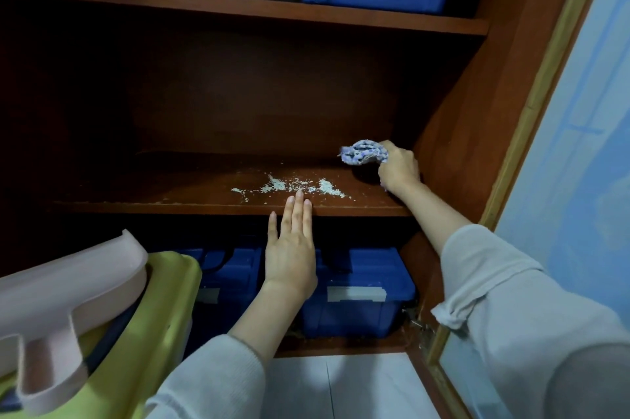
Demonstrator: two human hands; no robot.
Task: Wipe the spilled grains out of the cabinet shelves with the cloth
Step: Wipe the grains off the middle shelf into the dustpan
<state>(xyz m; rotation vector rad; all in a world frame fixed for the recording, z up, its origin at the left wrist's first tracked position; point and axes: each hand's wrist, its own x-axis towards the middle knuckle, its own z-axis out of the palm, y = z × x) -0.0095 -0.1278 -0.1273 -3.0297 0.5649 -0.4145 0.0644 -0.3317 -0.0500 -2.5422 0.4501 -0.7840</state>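
the right hand (pixel 399 168) has its fingers clenched around the bunched cloth (pixel 364 152) at the far right of the shelf (pixel 170 188). the spilled grains (pixel 293 185) lie to its left in a band running left to right near the front edge. the left hand (pixel 291 248), fingers released and flat, is nearer, its tips touching the band's near side.

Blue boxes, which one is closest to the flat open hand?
The blue box on the bottom shelf with the white label, just right of the open left hand. Its neighbour sits left of that wrist; two more stand on the top shelf.
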